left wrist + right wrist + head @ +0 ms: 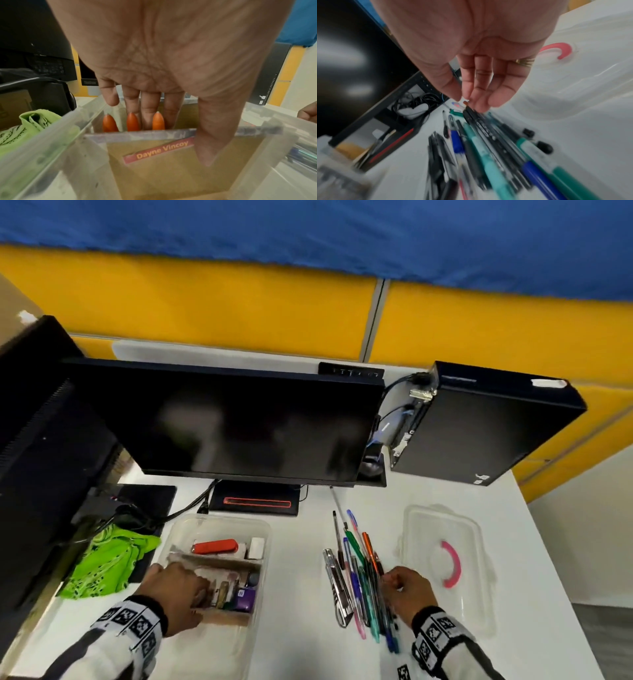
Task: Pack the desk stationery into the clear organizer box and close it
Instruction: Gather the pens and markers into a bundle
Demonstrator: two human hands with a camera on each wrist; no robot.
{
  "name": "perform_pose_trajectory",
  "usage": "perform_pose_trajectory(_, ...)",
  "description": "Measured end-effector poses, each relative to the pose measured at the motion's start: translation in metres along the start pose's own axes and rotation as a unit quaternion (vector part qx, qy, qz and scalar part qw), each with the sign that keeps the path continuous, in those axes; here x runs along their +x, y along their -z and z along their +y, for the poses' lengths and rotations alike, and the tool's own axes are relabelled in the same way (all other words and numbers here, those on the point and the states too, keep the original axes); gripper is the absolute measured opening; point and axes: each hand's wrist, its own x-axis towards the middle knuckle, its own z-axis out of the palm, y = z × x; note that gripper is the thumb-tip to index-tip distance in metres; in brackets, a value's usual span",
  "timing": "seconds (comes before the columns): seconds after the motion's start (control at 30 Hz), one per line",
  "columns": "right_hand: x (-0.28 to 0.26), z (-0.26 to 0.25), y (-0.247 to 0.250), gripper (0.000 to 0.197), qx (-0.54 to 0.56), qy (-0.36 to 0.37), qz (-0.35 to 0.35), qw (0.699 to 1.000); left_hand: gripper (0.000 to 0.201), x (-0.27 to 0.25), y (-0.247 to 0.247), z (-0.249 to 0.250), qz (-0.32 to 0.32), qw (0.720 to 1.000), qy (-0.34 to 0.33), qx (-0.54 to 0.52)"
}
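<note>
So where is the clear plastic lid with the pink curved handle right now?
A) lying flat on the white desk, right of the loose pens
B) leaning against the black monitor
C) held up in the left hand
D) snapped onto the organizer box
A: the clear plastic lid with the pink curved handle lies flat on the white desk, right of the loose pens, while the clear organizer box stands open.

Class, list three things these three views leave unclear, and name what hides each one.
1. Head view: the left hand covers items in the clear plastic organizer box.
2. Right wrist view: motion blur smears the loose coloured pens; whether the right hand pinches one is unclear.
3. Head view: the pen markings are too small.
</note>
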Motion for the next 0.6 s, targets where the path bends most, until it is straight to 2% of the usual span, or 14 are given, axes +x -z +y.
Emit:
perform_pose_trajectory(0.1, -0.003, -0.011, -0.013, 0.018, -0.044, 0.019, -0.067, 0.997, 0.047, -0.004, 0.008, 0.009, 0.007, 1.000, 0.003, -0.018)
perform_pose_trajectory(0.17, -0.002, -0.021, -0.031, 0.036, -0.130, 0.038, -0.112, 0.984, 0.055, -0.006, 0.017, 0.015, 0.043, 0.998, -0.006, -0.036)
perform_pose_trajectory(0.23, 0.001, -0.032, -0.048, 0.042, -0.227, 0.060, -0.124, 0.964, 0.059, -0.008, 0.027, 0.021, 0.082, 0.994, -0.030, -0.064)
perform_pose_trajectory(0.33, 0.004, -0.046, -0.063, 0.055, -0.305, 0.089, -0.120, 0.940, 0.056, -0.008, 0.039, 0.030, 0.108, 0.986, -0.065, -0.106)
perform_pose_trajectory(0.5, 0.012, -0.054, -0.069, 0.044, -0.313, 0.070, -0.128, 0.938, 0.044, -0.007, 0.047, 0.052, 0.137, 0.980, -0.092, -0.111)
perform_pose_trajectory(0.6, 0.012, -0.060, -0.061, 0.049, -0.239, 0.042, -0.143, 0.960, 0.037, -0.008, 0.050, 0.065, 0.138, 0.977, -0.106, -0.122)
